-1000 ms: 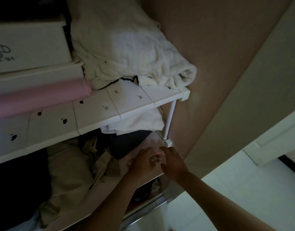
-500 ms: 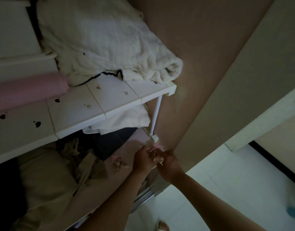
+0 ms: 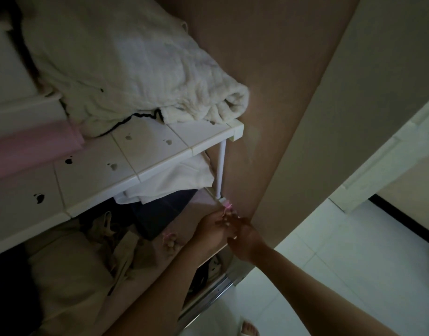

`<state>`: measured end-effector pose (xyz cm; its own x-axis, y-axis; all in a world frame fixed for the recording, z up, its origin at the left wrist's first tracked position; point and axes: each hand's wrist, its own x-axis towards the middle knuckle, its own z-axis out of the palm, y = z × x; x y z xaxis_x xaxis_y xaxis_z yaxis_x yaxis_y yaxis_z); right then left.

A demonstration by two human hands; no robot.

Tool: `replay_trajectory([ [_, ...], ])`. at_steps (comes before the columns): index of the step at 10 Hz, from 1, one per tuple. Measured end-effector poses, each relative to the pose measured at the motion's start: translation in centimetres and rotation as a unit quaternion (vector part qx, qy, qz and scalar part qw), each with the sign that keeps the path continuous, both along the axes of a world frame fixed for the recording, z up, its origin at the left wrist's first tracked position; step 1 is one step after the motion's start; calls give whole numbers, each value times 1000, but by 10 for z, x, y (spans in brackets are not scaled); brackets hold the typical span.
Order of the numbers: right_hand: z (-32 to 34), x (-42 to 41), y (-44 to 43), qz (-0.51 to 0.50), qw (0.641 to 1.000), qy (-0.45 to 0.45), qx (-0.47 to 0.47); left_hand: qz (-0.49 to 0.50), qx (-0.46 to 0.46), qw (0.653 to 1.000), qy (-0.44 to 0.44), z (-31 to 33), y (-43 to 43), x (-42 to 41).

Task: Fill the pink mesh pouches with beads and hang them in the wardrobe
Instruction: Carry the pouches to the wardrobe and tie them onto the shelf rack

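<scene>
Inside the dim wardrobe, my left hand and my right hand meet at the foot of a white shelf leg. Between their fingertips is a small pink mesh pouch with beads, its pink drawstring bow close to the base of the leg. Both hands pinch the pouch or its strings; the exact grip is too dark to make out. A second filled pink pouch lies on the lower shelf to the left of my left wrist.
A white rack shelf with paw-print holes carries a cream blanket, a pink roll and white boxes. Folded clothes lie below. The brown side wall stands close on the right. White tiled floor lies beyond.
Both hands have moved up and right to the base of the white leg with one pouch. The other pouch has come into view on the shelf to the left.
</scene>
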<state>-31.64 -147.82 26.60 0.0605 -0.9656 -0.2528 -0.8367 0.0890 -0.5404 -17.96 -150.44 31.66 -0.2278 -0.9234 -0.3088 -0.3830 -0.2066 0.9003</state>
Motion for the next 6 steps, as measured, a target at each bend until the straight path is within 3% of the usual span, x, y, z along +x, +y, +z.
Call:
replay_trajectory([
  [1,13,0,-3,2,999,38,28,-37,0,999,-19,4,-3,2],
  [2,50,10,-1,-52,998,17,30,-41,-38,998,-41,10,-3,11],
  [3,58,15,-4,-44,999,-7,-13,9,-50,996,-78,14,0,30],
  [4,63,30,-11,2,999,-13,-39,64,-56,988,-129,18,1,57],
  [5,69,52,-16,63,998,-10,16,95,-31,977,-188,16,10,89],
  [6,69,79,-18,86,995,-5,46,104,-63,970,-209,3,25,118],
])
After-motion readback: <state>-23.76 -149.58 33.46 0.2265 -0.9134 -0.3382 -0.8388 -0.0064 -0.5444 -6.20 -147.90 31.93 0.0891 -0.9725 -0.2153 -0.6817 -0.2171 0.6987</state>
